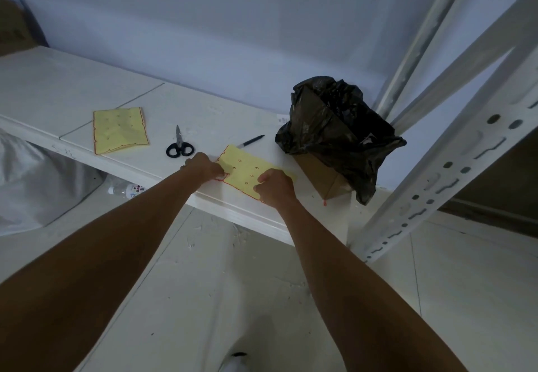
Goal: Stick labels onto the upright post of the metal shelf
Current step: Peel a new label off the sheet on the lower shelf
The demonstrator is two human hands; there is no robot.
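labels are on a yellow sheet [247,172] with a red edge that lies on the white shelf board [72,92], near its front edge. the left hand [203,167] is closed at the left edge of this sheet, with the fingertips pinching something small there, but i cannot tell if it is a label or only the sheet edge. the right hand [275,186] rests on the near right part of the sheet with the fingers curled, pressing it down. a second yellow sheet [120,130] lies further left on the shelf, well apart. black scissors [179,147] lie between the two sheets, and a black pen [251,141] is just behind the near sheet. a cardboard box with a black plastic bag [334,132] stands to the right, near the white upright post [454,167] with holes.
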